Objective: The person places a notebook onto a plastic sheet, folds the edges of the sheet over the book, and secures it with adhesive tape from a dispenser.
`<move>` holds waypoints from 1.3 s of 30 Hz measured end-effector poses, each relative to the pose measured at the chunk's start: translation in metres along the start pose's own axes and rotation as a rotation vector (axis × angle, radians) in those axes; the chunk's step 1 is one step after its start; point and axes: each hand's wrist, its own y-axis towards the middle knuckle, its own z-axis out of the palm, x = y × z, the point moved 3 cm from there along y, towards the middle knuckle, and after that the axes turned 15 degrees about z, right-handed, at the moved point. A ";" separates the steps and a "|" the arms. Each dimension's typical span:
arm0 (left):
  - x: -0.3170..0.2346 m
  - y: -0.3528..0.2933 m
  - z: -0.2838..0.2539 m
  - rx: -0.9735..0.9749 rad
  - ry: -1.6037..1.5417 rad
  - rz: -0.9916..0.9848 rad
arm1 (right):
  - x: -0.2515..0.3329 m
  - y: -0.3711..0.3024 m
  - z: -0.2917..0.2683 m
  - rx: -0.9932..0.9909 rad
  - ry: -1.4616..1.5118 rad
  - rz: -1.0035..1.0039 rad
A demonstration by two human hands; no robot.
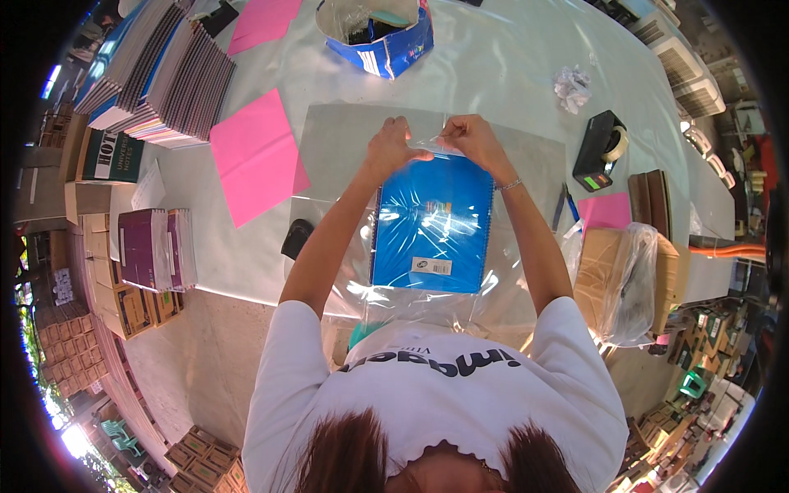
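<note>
A blue spiral notebook (431, 222) lies in front of me inside shiny clear plastic wrap (349, 267), a white barcode label near its lower edge. At its top edge, my right hand (470, 141) pinches a bit of the clear film. Beside it my left hand (394, 149) rests by the notebook's upper left corner. Its thumb stretches toward the right hand, apart from the bent fingers, and nothing shows between them. Under the notebook is a flat greyish sheet (534, 152).
Stacked spiral notebooks (185, 86) stand at far left, with pink sheets (261, 156) nearby. Purple notebooks (152, 246) lie at left. A blue cut-open container (386, 53) stands at the back. A black tape dispenser (596, 152), crumpled paper (572, 89) and a cardboard box (604, 271) are at right.
</note>
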 end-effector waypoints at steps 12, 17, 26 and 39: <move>0.012 0.002 0.000 0.336 -0.413 0.080 | -0.018 -0.003 -0.017 0.273 0.027 -0.025; 0.005 0.000 0.000 0.235 -0.460 0.189 | -0.054 -0.019 -0.022 0.402 0.077 0.179; -0.025 0.011 -0.015 0.241 -0.156 0.692 | -0.047 -0.046 -0.014 -0.070 -0.155 -0.074; -0.061 -0.021 0.012 0.232 0.559 0.805 | -0.242 -0.125 -0.246 -1.022 0.663 0.456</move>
